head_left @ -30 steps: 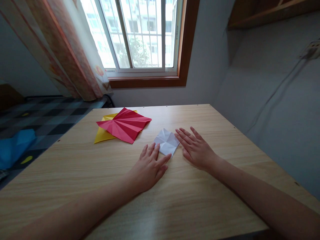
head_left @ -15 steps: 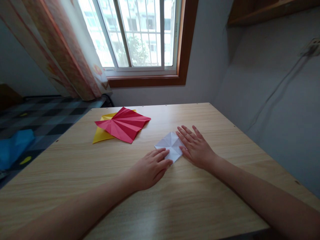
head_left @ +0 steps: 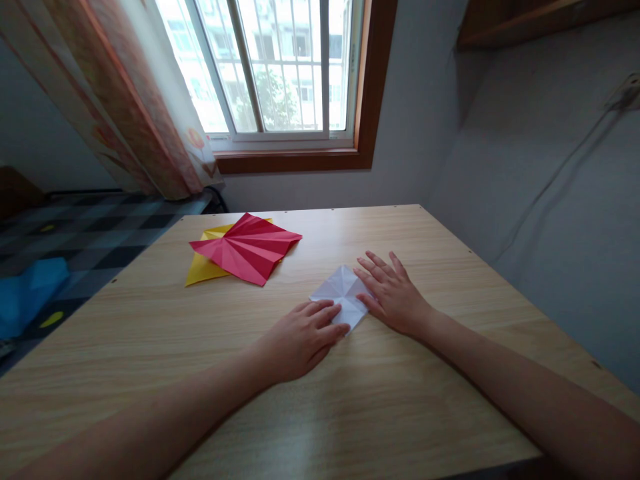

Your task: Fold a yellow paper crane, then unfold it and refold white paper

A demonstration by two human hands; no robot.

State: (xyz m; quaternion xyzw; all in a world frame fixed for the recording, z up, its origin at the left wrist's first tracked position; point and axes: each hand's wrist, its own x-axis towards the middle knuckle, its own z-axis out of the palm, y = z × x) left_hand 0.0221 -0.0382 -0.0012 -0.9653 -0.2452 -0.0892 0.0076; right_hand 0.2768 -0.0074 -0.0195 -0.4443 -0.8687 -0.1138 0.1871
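A small white sheet of paper (head_left: 344,285) with crossing crease lines lies on the wooden table (head_left: 400,407), one corner pointing toward me. Across its lower left edge rests my left hand (head_left: 303,339), palm down, fingers stretched out over the paper. My right hand (head_left: 393,293) lies flat at the paper's right corner, fingers spread, with the fingertips and thumb on or just over the edge. The parts of the paper beneath both hands are hidden.
At the back left of the table, a creased red sheet of paper (head_left: 255,250) overlaps a yellow sheet (head_left: 203,271). Left of the table, something blue (head_left: 35,293) lies on a checked cloth (head_left: 105,227). A window (head_left: 285,80) and curtain (head_left: 115,87) stand behind.
The white paper has shifted very slightly toward me and to the right. My left hand has slid a little the same way, while the right hand's fingers have spread slightly.
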